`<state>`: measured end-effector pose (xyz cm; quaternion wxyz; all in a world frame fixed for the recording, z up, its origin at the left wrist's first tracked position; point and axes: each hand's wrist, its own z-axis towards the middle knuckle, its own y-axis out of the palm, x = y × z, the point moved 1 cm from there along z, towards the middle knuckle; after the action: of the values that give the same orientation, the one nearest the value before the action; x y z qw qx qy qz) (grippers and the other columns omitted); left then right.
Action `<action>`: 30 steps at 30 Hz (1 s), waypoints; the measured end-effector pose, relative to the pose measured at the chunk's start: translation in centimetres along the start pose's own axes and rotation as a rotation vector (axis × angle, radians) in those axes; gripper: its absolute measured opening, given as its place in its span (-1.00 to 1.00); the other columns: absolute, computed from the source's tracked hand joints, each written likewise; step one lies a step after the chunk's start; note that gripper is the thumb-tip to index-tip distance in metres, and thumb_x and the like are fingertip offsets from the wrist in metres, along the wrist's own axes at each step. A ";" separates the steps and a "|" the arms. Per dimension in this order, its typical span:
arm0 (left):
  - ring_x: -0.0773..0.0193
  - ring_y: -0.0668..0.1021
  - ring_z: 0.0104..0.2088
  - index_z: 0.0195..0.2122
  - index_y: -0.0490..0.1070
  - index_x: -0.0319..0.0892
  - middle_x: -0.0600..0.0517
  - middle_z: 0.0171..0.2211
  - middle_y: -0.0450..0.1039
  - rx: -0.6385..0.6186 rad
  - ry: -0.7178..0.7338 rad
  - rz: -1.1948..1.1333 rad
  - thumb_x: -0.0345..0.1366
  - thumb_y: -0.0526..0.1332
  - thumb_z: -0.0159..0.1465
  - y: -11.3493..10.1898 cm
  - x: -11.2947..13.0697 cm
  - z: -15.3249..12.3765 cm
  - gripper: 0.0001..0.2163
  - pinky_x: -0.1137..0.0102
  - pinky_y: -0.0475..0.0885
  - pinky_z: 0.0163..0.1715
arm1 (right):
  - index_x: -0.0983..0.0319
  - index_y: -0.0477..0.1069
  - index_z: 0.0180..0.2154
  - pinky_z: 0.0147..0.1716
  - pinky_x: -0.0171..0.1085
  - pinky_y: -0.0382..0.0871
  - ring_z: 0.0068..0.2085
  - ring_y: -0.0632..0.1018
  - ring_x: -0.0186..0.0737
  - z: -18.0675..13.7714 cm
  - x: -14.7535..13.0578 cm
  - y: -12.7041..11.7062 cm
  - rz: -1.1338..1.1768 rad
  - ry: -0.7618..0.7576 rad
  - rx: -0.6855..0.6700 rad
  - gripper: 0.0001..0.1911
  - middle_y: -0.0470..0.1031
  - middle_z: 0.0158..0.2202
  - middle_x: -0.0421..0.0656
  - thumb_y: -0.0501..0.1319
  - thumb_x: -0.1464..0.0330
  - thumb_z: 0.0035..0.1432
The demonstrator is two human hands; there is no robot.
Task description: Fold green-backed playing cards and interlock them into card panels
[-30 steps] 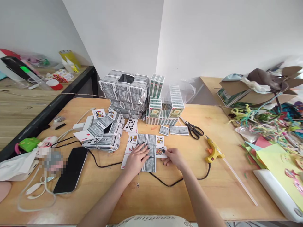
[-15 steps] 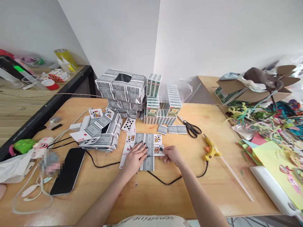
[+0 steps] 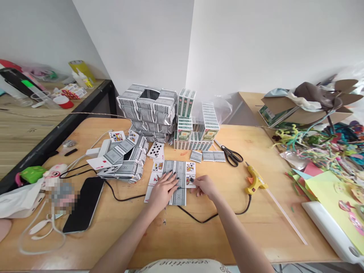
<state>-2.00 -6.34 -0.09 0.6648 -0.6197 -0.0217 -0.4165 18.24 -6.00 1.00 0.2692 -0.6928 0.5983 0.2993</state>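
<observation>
A flat panel of playing cards point(image 3: 179, 196) lies on the table in front of me, with patterned backs in the middle columns and faces along the sides. My left hand point(image 3: 164, 187) rests flat on its left-centre part, fingers spread. At the panel's right edge, my right hand point(image 3: 205, 186) has its thumb and finger closed on a jack card point(image 3: 189, 181), which lies below a queen card point(image 3: 190, 167). Its lower fingers are curled under and partly hidden. A ten of spades point(image 3: 156, 150) lies just beyond the panel.
Behind stand a folded-card structure point(image 3: 148, 110) and stacked card boxes point(image 3: 211, 125). Black scissors point(image 3: 233, 156) and a yellow glue gun point(image 3: 254, 182) lie to the right; its cable runs before the panel. A phone point(image 3: 84, 204) and a smaller card structure point(image 3: 133, 165) are left.
The jack card at the panel's right edge has shifted slightly left, flush under the queen card, with my right hand still at it. My left hand stays flat; the view has shifted slightly.
</observation>
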 end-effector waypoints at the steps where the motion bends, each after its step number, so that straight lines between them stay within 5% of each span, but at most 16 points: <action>1: 0.15 0.33 0.11 -0.08 0.42 -0.12 0.00 0.02 0.37 -0.008 -0.005 0.001 -0.27 0.08 0.25 0.0 0.0 0.0 -0.75 0.09 0.24 0.10 | 0.29 0.32 -0.64 -0.86 -0.50 0.08 -0.80 0.35 -0.46 0.0 0.0 0.0 0.002 0.006 0.000 -0.74 0.51 -0.67 -0.14 0.13 0.41 0.06; 9: 0.16 0.33 0.11 -0.08 0.42 -0.11 0.01 0.02 0.37 -0.016 -0.010 -0.017 -0.26 0.08 0.25 0.0 -0.1 0.0 -0.75 0.11 0.23 0.11 | 0.32 0.32 -0.59 -0.79 -0.50 0.26 -0.73 0.45 -0.39 -0.2 0.4 -0.1 0.027 0.034 0.020 -0.75 0.50 -0.67 -0.11 0.13 0.41 0.10; 30: 0.15 0.34 0.10 -0.08 0.42 -0.11 0.01 0.01 0.39 0.007 0.008 0.018 -0.25 0.09 0.25 0.0 -0.2 0.0 -0.74 0.10 0.27 0.08 | 0.25 0.24 -0.60 -0.75 -0.43 0.34 -0.70 0.47 -0.35 -0.1 1.7 -0.2 -0.010 0.005 0.086 -0.72 0.48 -0.69 -0.14 0.15 0.30 0.08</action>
<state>-2.09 -6.29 -0.21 0.6706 -0.6160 -0.0150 -0.4131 18.63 -7.14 -0.21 0.2985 -0.6842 0.6079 0.2704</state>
